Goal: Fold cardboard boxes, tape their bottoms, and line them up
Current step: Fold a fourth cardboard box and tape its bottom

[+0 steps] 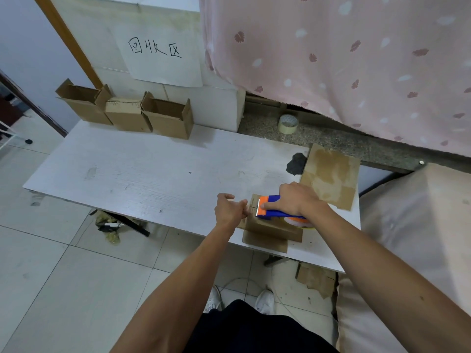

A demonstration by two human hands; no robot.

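At the near right edge of the table (127, 174), your right hand (293, 200) grips the tape dispenser (274, 211) atop the box (270, 228). Your left hand (229, 208) curls against its left side, grip unclear. Three finished boxes (127, 113) line the far left. Pull unbraced, and the box could slide, skewing the tape.

Sign text: you can read three handwritten characters, 回收区, in black marker.
Carrier: a white paper sheet (163, 54) stuck flat on the white wall (221, 108).
Place: upper left of the frame, just left of the pink curtain (344, 59) and above the row of cardboard boxes (127, 118) at the far edge of the table (153, 169).
Layout: one line, left to right, across the sheet's upper half; below it the sheet is blank.
Other print: nothing else you can read.
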